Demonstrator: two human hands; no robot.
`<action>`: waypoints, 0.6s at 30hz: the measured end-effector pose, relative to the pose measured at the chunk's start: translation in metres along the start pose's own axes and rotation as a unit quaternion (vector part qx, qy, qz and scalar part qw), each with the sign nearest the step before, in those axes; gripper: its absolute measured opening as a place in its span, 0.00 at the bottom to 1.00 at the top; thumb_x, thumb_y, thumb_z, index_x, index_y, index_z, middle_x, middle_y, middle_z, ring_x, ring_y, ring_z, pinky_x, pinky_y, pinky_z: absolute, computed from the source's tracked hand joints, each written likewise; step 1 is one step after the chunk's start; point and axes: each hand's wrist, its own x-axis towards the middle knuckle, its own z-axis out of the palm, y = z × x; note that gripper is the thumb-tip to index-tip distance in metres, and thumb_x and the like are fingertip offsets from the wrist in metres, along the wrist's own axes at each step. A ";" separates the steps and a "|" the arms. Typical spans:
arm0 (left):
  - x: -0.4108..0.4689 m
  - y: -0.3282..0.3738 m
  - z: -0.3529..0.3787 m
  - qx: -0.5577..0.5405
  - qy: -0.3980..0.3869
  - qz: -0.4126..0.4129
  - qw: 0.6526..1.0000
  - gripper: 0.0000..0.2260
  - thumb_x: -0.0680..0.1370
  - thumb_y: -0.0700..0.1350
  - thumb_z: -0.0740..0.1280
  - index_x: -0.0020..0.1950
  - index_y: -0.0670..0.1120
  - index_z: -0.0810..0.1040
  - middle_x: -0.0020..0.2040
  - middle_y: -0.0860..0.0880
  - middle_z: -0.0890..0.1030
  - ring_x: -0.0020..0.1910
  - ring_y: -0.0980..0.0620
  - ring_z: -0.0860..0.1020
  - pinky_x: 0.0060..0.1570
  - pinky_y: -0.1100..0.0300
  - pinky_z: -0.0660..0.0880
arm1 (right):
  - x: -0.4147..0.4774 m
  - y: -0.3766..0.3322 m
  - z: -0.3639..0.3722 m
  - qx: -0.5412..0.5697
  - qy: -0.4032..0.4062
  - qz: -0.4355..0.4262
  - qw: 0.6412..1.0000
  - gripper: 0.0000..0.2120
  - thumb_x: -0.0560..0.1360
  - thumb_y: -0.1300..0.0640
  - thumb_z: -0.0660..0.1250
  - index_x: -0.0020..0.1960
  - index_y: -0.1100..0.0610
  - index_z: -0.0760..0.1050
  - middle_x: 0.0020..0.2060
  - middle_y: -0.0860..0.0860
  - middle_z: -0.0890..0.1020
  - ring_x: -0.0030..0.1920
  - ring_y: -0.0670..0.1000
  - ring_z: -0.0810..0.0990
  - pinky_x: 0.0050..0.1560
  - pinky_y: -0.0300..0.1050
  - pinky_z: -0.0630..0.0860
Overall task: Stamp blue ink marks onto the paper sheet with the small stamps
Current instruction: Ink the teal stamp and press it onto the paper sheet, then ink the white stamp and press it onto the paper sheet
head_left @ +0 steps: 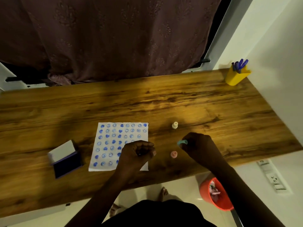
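The paper sheet point(114, 145), covered with rows of blue marks, lies flat on the wooden bench point(196, 102). The left hand point(137, 153) rests curled over the sheet's 4 o'clock corner; I cannot tell whether its grip holds anything. At 3 o'clock from the sheet, the right hand point(198, 145) pinches a teal stamp point(182, 142). A pink stamp point(173, 154) stands just below it, a cream stamp point(175, 125) at 1 o'clock. The open ink pad point(65, 159) sits at 9 o'clock.
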 end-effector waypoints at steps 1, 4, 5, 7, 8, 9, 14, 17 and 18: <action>0.000 -0.001 0.000 0.010 0.004 0.000 1.000 0.13 0.72 0.39 0.80 0.48 0.58 0.86 0.46 0.59 0.89 0.47 0.61 0.87 0.48 0.70 0.80 | -0.001 0.004 0.004 -0.021 -0.004 -0.005 1.000 0.06 0.74 0.50 0.75 0.48 0.52 0.83 0.41 0.47 0.87 0.36 0.44 0.83 0.34 0.37 0.77; 0.001 -0.004 0.000 0.008 0.014 -0.010 1.000 0.12 0.72 0.40 0.80 0.48 0.57 0.87 0.46 0.60 0.89 0.48 0.61 0.87 0.46 0.73 0.79 | -0.003 0.014 0.015 -0.063 -0.021 0.003 0.998 0.08 0.73 0.52 0.73 0.51 0.53 0.83 0.45 0.50 0.87 0.42 0.50 0.85 0.39 0.43 0.79; 0.002 -0.004 0.001 0.010 0.015 -0.011 1.000 0.12 0.72 0.40 0.80 0.48 0.57 0.87 0.46 0.60 0.89 0.48 0.61 0.87 0.45 0.73 0.79 | -0.003 0.017 0.018 -0.075 -0.029 0.009 0.997 0.09 0.73 0.53 0.73 0.52 0.53 0.82 0.47 0.51 0.86 0.44 0.51 0.85 0.40 0.43 0.79; 0.002 -0.005 0.004 0.024 0.012 -0.009 1.000 0.12 0.73 0.41 0.80 0.48 0.59 0.87 0.46 0.61 0.89 0.48 0.62 0.87 0.45 0.72 0.79 | -0.004 0.023 0.024 -0.091 -0.050 0.013 0.995 0.10 0.74 0.52 0.72 0.54 0.53 0.82 0.50 0.52 0.85 0.47 0.52 0.85 0.44 0.45 0.80; 0.002 -0.005 0.006 0.028 0.010 -0.008 1.000 0.12 0.73 0.42 0.80 0.47 0.59 0.87 0.46 0.61 0.89 0.48 0.62 0.87 0.45 0.71 0.80 | -0.003 0.025 0.026 -0.095 -0.061 0.014 0.994 0.11 0.74 0.52 0.72 0.55 0.53 0.81 0.51 0.52 0.85 0.48 0.52 0.84 0.46 0.46 0.81; 0.002 -0.005 0.007 0.031 0.007 -0.009 0.999 0.12 0.73 0.42 0.80 0.47 0.60 0.87 0.46 0.60 0.89 0.47 0.61 0.87 0.47 0.68 0.81 | -0.003 0.027 0.027 -0.098 -0.070 0.012 0.993 0.11 0.74 0.52 0.72 0.55 0.52 0.81 0.51 0.52 0.84 0.49 0.52 0.84 0.46 0.47 0.81; 0.004 -0.004 0.012 0.024 0.005 -0.022 0.999 0.14 0.73 0.43 0.79 0.45 0.64 0.87 0.46 0.57 0.90 0.48 0.57 0.88 0.55 0.52 0.84 | -0.002 0.029 0.031 -0.109 -0.095 0.014 0.989 0.12 0.75 0.51 0.72 0.57 0.53 0.80 0.52 0.52 0.83 0.51 0.52 0.83 0.47 0.45 0.79; 0.004 -0.003 0.015 0.021 0.005 -0.027 0.999 0.14 0.73 0.43 0.79 0.46 0.64 0.87 0.46 0.56 0.90 0.48 0.55 0.88 0.57 0.46 0.84 | -0.003 0.030 0.034 -0.108 -0.100 0.009 0.989 0.11 0.75 0.51 0.71 0.56 0.52 0.80 0.53 0.51 0.83 0.51 0.51 0.83 0.44 0.41 0.76; 0.004 -0.003 0.015 0.020 0.007 -0.030 0.999 0.13 0.73 0.43 0.79 0.46 0.63 0.87 0.45 0.56 0.90 0.48 0.55 0.88 0.57 0.45 0.84 | -0.004 0.031 0.034 -0.110 -0.100 0.007 0.989 0.11 0.75 0.51 0.71 0.56 0.51 0.80 0.53 0.51 0.84 0.51 0.50 0.83 0.43 0.39 0.74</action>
